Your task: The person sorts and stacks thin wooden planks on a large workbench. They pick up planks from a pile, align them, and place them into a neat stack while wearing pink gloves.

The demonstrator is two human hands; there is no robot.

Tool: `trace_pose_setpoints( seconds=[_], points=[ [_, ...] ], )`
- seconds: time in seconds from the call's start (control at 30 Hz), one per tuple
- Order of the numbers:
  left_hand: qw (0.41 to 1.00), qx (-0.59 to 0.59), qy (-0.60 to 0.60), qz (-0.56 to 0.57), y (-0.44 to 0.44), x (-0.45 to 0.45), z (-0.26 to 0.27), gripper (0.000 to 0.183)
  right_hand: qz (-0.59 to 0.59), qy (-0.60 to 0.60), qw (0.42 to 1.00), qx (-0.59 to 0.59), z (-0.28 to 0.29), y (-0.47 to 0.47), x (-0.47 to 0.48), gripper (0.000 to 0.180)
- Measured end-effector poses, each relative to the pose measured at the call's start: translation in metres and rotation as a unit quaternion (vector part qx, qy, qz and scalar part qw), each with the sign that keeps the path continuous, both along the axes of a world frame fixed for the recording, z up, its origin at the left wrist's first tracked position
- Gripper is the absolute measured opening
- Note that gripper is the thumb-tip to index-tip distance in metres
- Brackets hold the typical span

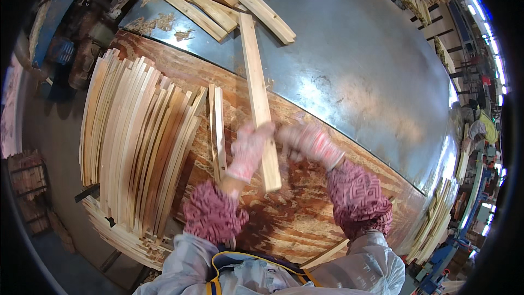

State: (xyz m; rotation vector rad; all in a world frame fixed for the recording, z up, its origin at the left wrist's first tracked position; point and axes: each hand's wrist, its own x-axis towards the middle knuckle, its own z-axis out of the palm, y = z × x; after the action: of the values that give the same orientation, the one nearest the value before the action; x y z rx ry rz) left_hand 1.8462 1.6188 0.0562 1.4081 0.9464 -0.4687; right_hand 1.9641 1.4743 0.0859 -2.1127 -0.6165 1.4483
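My left hand [249, 147], in a pale knit glove with pink marks, grips the near part of a long wooden board [257, 82]. That board lies lengthwise away from me, its far end by other boards on a sheet-metal surface [352, 69]. Just right of the board is my right hand [309, 141], gloved alike and blurred by motion; whether its fingers hold anything cannot be made out. Below both hands spreads a worn plywood tabletop [286, 221]. Two narrow wooden strips [217, 131] lie left of my left hand.
A large stack of wooden strips [135, 143] stands at the left. Loose boards [196, 8] lie on the metal at the top, near wood debris [155, 24]. Dark machinery [90, 37] is at the upper left. More strips [434, 221] are stacked at the right edge.
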Motion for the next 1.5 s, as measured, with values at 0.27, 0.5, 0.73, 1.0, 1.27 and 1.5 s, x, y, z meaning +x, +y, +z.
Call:
trace_pose_setpoints(
  seconds=[0.27, 0.5, 0.73, 1.0, 1.27, 1.5],
  points=[
    [0.831, 0.544, -0.074, -0.084, -0.052, -0.19, -0.033, 0.07, -0.098, -0.613, 0.781, -0.063, -0.075, 0.121, 0.171, 0.046],
    [0.79, 0.543, -0.265, -0.108, -0.009, -0.111, -0.008, 0.082, -0.304, 0.007, 0.929, 0.211, -0.058, 0.037, 0.085, 0.043],
    [0.942, -0.154, -0.274, 0.117, -0.011, 0.028, -0.028, 0.048, -0.418, 0.529, 0.704, 0.224, -0.039, -0.06, -0.082, 0.043],
    [0.91, -0.3, -0.197, 0.205, -0.028, 0.046, -0.042, 0.029, -0.366, 0.298, 0.828, 0.303, -0.064, -0.061, 0.018, 0.046],
    [0.983, -0.07, -0.135, -0.105, -0.042, 0.007, -0.055, 0.034, -0.31, 0.051, 0.94, 0.132, -0.049, -0.024, 0.0, 0.046],
    [0.526, 0.736, -0.277, -0.324, 0.024, -0.001, 0.038, 0.037, 0.03, -0.164, 0.986, -0.025, -0.006, -0.02, -0.001, 0.046]
  ],
)
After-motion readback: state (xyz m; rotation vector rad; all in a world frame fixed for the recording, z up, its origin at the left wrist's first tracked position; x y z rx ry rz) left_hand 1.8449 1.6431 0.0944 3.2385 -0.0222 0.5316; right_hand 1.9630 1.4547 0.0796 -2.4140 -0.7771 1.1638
